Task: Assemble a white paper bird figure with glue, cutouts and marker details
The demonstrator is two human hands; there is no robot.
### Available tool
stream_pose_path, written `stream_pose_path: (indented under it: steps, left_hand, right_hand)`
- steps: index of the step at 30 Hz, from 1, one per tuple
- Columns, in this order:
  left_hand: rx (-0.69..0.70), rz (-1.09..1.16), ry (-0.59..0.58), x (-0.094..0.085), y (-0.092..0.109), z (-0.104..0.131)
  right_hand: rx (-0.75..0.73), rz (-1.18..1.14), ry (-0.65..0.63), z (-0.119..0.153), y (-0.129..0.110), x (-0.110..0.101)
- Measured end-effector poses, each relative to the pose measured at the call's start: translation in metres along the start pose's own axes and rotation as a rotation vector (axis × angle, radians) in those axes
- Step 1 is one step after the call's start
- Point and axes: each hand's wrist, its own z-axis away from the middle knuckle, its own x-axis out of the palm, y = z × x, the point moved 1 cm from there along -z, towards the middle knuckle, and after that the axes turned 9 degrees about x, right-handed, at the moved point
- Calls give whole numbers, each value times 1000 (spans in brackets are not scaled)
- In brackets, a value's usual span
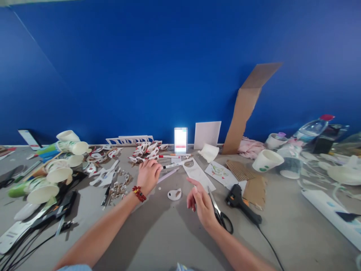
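My left hand (149,174), with a red beaded bracelet at the wrist, is at the near end of a white marker (172,165); its fingers are bent together, and whether they grip the marker is unclear. My right hand (200,203) hovers over the table, index finger stretched out and the other fingers curled loosely, nothing visible in it. Between the hands lies a small white cut-out piece (174,194) with a dark spot. Black-handled scissors (224,220) rest just right of my right hand. A white sheet with a cut hole (199,175) lies behind it.
A black glue gun (243,205) and corrugated cardboard (255,192) lie at right. White-and-red cut-outs (146,150) are piled behind my left hand. Paper cups (46,190) lie at left. A lit phone (181,141) stands by the blue wall, and a power strip (332,216) lies far right.
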Motion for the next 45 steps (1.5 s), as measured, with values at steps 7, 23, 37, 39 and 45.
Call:
stream_pose_path:
  steps: [7,23,37,39,45]
  left_hand:
    - [18,-99,-74,15,2,11]
    - [227,145,-352,6,47,44]
    - [174,234,-57,7,26,50]
    - [206,213,-76,7,29,51]
    - [246,180,-89,11,35,53]
  right_hand:
    - [-9,19,22,-4,0,-1]
    - [19,55,82,-9,-4,-6]
    - [-71,193,101,-12,-6,-11]
    - [-85,256,70,-12,-4,-11]
    - [-113,340,33,-13,0,-11]
